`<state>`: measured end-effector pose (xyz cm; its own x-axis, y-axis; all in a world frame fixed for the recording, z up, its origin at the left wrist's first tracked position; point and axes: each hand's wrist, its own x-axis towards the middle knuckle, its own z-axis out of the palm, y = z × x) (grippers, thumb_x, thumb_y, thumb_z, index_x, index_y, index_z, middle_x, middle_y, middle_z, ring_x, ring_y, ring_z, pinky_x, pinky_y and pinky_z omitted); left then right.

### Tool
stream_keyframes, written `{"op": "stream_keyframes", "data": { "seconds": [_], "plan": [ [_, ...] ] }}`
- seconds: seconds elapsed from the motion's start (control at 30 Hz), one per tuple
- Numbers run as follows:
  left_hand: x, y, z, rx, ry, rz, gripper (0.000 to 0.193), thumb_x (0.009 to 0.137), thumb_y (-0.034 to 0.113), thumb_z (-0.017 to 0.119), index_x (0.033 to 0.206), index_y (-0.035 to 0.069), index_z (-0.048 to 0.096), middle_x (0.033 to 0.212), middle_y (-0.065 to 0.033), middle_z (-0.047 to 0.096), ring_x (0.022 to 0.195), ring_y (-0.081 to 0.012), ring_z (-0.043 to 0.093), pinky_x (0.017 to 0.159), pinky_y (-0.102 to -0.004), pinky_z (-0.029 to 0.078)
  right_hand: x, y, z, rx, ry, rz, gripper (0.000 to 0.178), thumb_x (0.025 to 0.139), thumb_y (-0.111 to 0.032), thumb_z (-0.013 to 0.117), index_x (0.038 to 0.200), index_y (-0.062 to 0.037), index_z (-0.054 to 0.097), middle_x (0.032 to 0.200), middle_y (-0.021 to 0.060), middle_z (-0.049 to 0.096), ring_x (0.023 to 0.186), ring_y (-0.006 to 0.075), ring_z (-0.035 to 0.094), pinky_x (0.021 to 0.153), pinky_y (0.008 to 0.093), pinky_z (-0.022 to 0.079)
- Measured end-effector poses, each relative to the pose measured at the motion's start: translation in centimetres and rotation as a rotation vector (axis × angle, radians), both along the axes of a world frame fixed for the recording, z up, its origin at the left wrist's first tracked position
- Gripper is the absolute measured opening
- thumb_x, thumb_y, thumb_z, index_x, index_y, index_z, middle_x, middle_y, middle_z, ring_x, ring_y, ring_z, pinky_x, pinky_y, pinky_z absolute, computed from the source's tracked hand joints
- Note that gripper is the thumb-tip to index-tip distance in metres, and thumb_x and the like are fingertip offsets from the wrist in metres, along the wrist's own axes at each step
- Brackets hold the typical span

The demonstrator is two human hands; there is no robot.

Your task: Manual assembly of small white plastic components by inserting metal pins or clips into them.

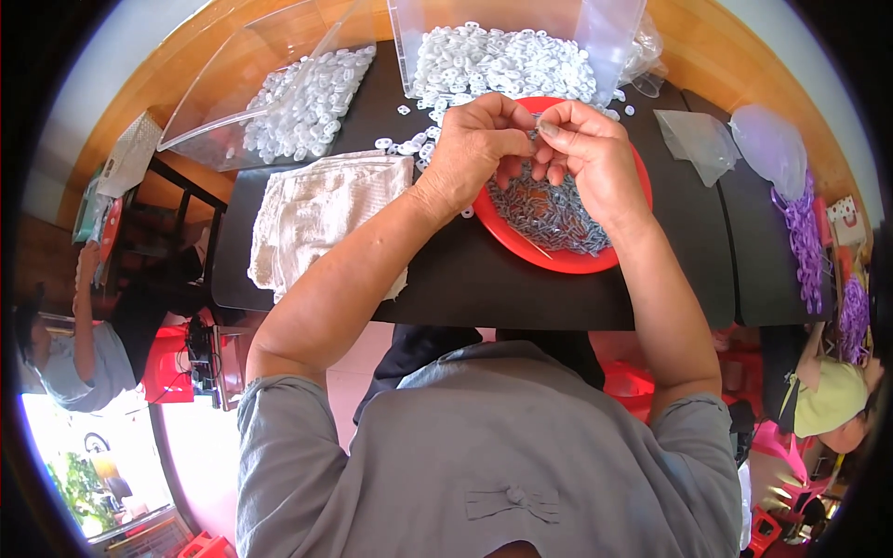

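Item: small grey metal piece point(538, 124), pinched between the fingertips of the left hand point(479, 149) and the right hand point(586, 153), held above the far rim of a red plate point(558, 259) heaped with like grey pieces point(549, 209). Handling was judged light, stiff and somewhat slippery; a fingertip pinch at its ends was judged best. Long axis appeared to run left to right, though it was mostly hidden by fingers. Nearby were noted white plastic rings point(502, 60), a folded cloth point(326, 214) and the black table point(465, 279).
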<state>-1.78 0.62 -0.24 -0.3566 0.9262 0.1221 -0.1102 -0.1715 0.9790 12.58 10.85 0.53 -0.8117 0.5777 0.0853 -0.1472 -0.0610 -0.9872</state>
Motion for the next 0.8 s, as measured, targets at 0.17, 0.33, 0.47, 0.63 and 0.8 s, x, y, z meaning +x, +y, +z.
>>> {"op": "stream_keyframes", "data": {
  "seconds": [0.17,0.33,0.47,0.63,0.8],
  "plan": [
    [-0.5,0.2,-0.3,0.029,-0.228,-0.005,0.013,0.074,-0.003,0.063,0.085,0.001,0.059,0.069,-0.0075,0.062,0.05,-0.0157,0.058,0.043,-0.0279,0.045,0.0,-0.6,0.3,0.201,-0.027,-0.159,0.01,0.091,-0.013,0.06,0.092,-0.0033,0.062,0.076,0.0017,0.061,0.063,0.0098,0.057,0.054,0.0214,0.04],
    [-0.5,0.0,0.0,0.024,-0.297,-0.03,0.012,0.074,-0.004,0.064,0.083,0.001,0.059,0.07,-0.0079,0.063,0.051,-0.0165,0.059,0.043,-0.0285,0.046,0.0,-1.4,0.5,0.298,0.003,-0.182,0.006,0.09,-0.01,0.062,0.091,-0.0034,0.062,0.078,0.0002,0.061,0.069,0.0068,0.057,0.056,0.0206,0.04],
    [-0.1,-0.3,0.3,0.04,-0.248,0.0,0.01,0.075,-0.005,0.065,0.082,0.001,0.06,0.071,-0.0078,0.063,0.053,-0.016,0.059,0.044,-0.0286,0.047,-0.1,-1.9,0.4,0.306,0.006,-0.187,0.005,0.09,-0.007,0.062,0.092,-0.0026,0.062,0.078,0.0005,0.062,0.069,0.0067,0.057,0.056,0.0204,0.041],
    [0.5,-0.3,0.1,0.071,-0.04,0.053,0.008,0.077,-0.002,0.069,0.083,-0.001,0.063,0.074,-0.0057,0.064,0.058,-0.0114,0.058,0.049,-0.0262,0.047,-0.1,-1.7,0.2,0.293,0.054,-0.237,0.005,0.09,-0.006,0.062,0.093,-0.0025,0.063,0.079,0.0004,0.062,0.068,0.0067,0.057,0.056,0.0198,0.042],
    [0.7,0.0,-1.2,0.238,0.33,0.135,0.015,0.077,0.003,0.075,0.087,-0.003,0.065,0.074,-0.0041,0.065,0.065,-0.009,0.057,0.058,-0.0239,0.049,-0.2,-1.9,0.4,0.283,0.054,-0.277,0.004,0.089,-0.006,0.063,0.091,-0.0026,0.063,0.079,0.0006,0.062,0.067,0.0054,0.056,0.054,0.0194,0.042]
  ]
}}
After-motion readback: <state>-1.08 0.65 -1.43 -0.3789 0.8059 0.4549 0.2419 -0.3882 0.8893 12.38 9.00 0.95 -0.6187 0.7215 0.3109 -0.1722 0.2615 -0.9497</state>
